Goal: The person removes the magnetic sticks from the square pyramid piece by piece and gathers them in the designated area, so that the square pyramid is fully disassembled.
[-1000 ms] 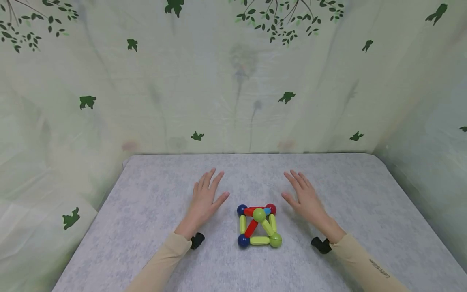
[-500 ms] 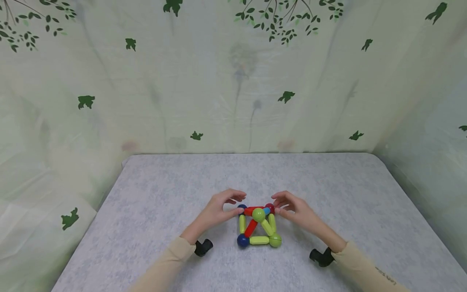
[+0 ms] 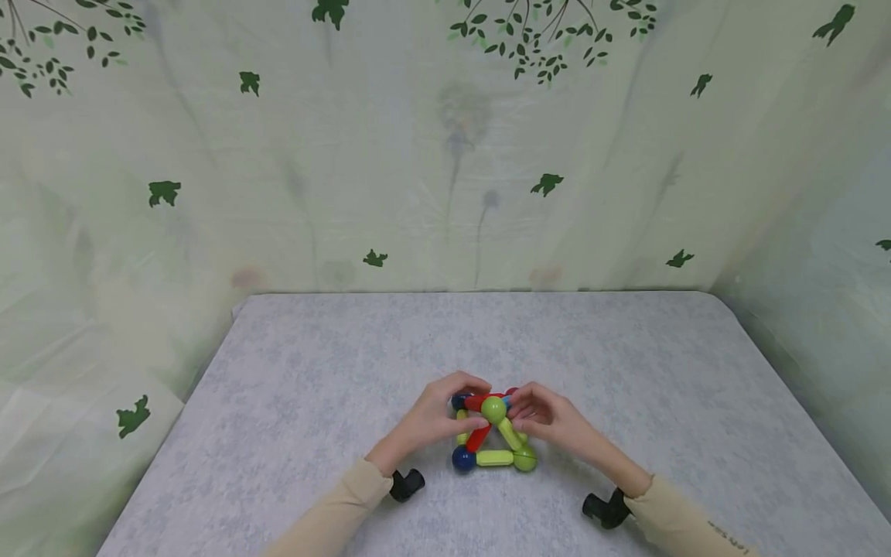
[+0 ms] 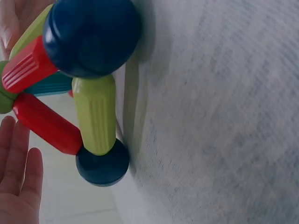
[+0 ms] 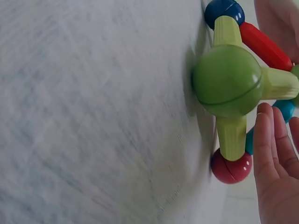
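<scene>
Ball-and-stick build: sitting on the pale grey surface, near side of the middle, right between the two hands. Chunky pyramid-looking thing, kinda cute tbh.
Top ball: lime green, sticks angling down from it.
Front corners: dark blue ball on the left, green ball on the right, a lime stick joining them.
Back corners: another dark blue ball on the left, a red ball on the right, partly behind the hand from above.
Sticks: mostly lime, plus red ones running up from both blue balls and some teal near the top.
Left grip: bare hand at the upper left of the build, thumb and fingers well spread, so pretty wide. Fingers look relaxed, right by a red stick; can't tell if they touch.
Right grip: mirrors it on the other side, fairly wide too, fingers nearly straight beside the teal bit. Contact? Honestly can't tell.
Sleeves: beige, dark lettering on the right one, black wrist cam at each cuff.
Backdrop: pale green sheet with leaf prints.
</scene>
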### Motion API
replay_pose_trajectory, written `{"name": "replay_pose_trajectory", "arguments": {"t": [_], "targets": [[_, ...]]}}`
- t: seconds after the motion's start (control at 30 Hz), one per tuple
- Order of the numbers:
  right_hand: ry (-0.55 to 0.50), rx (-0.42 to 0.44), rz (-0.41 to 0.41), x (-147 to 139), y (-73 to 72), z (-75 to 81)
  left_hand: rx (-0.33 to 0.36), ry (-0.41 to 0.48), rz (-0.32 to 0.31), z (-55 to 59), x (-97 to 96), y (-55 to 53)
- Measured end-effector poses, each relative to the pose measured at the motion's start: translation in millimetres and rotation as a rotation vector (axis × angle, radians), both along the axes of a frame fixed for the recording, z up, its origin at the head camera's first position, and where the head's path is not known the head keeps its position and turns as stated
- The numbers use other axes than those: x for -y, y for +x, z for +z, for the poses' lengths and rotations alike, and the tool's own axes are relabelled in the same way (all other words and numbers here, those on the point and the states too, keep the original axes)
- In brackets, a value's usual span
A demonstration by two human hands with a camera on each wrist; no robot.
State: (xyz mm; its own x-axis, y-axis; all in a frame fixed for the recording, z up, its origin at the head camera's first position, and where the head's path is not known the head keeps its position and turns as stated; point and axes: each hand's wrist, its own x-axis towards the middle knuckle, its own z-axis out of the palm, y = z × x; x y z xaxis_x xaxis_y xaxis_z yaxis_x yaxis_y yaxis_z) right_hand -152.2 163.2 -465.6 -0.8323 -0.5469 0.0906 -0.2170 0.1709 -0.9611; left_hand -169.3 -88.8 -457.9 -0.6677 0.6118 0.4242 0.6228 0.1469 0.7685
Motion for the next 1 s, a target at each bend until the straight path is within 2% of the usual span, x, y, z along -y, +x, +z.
{"name": "replay_pose_trajectory", "arguments": {"t": [0.17,0.43,0.73,1.0], "targets": [[0.003,0.038,0.005,3,2.5,-1.8,-0.065,-0.004,-0.008,-4.5,-6.6,-0.7],[0.006,0.04,0.002,8,5.4,-5.0,-0.054,-0.021,-0.018,-3.7,-12.1,0.9],[-0.007,0.005,-0.022,14,7.6,-7.2,-0.123,-0.042,-0.012,-4.9,-15.9,-1.1],[-0.04,-0.003,-0.051,20,9.4,-8.2,-0.088,-0.024,-0.012,-5.8,-12.5,-3.6]]}}
